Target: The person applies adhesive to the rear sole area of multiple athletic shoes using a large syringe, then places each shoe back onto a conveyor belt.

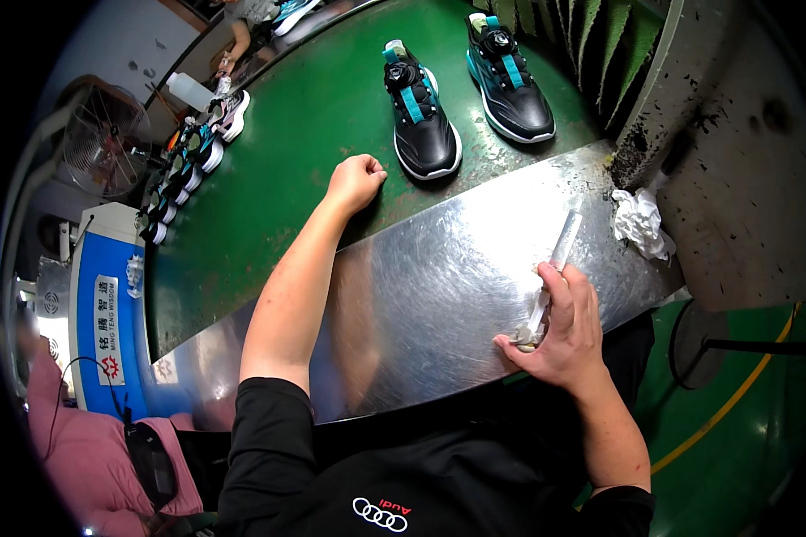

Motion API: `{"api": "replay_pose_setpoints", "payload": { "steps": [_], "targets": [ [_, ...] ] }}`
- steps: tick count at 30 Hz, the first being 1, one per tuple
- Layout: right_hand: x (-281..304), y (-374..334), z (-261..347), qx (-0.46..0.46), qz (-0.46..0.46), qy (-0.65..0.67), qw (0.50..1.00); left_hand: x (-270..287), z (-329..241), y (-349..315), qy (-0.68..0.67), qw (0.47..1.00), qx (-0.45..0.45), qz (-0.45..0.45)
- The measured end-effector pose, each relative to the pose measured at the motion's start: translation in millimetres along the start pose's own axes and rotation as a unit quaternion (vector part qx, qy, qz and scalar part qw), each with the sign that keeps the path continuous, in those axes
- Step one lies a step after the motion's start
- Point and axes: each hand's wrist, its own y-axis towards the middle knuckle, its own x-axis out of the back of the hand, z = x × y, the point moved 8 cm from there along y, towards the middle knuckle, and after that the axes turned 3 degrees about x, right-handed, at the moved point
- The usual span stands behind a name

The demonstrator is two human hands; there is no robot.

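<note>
On the green belt, my left hand rests in a loose fist, and nothing sticks out of it. Just right of it stands a black sports shoe with a teal strip, a round dial and a white sole, toe toward me. A matching shoe is farther right and slightly farther off. Over the shiny metal ledge, my right hand is curled around a slim translucent white stick. The stick's upper end points away from me. Its lower end, by my thumb, is partly hidden and unclear.
Crumpled white paper lies at the ledge's right end, beside a stained metal panel. Green hanging strips border the belt's far right. Several shoes line its left edge. A person in pink is at lower left.
</note>
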Motion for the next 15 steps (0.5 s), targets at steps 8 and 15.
{"api": "replay_pose_setpoints", "payload": {
  "steps": [8,15],
  "targets": [
    [-2,-1,-1,-0.010,0.002,-0.005,1.000,-11,-7,6,0.028,0.999,-0.028,0.007],
    [-1,-1,-2,-0.010,0.003,-0.005,1.000,12,13,-8,-0.260,0.963,0.062,0.025]
  ]
}}
